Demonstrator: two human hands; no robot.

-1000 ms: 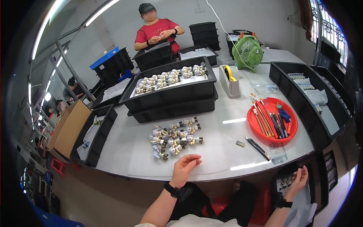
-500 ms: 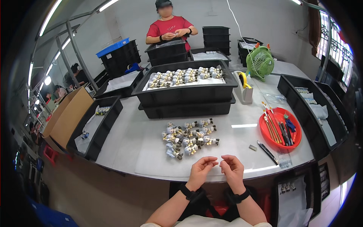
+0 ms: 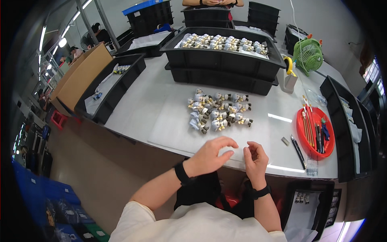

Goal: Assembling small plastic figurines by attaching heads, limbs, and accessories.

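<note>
My left hand (image 3: 213,156) is over the table's front edge, palm inward, with its thumb and fingers apart and nothing between them. Facing it, my right hand (image 3: 256,160) has its fingers curled and its thumb drawn close to them. Anything in that pinch is too small to make out. Just beyond both hands, several small figurines (image 3: 219,125) with pale blue-grey heads and dark feet lie in a loose group on a white sheet (image 3: 173,135). Neither hand touches them.
A large black crate (image 3: 225,62) of similar figurines stands behind the group. On the right are a red bowl (image 3: 331,141) of brushes and pens, a black pen-like tool (image 3: 298,152), a small grey block (image 3: 285,141), a tape dispenser (image 3: 287,82) and a green fan (image 3: 308,56).
My view has tilted down and shifted left. My left hand has opened, its thumb and fingers parting, and moved away from the right hand. The figurines stay as they were.
</note>
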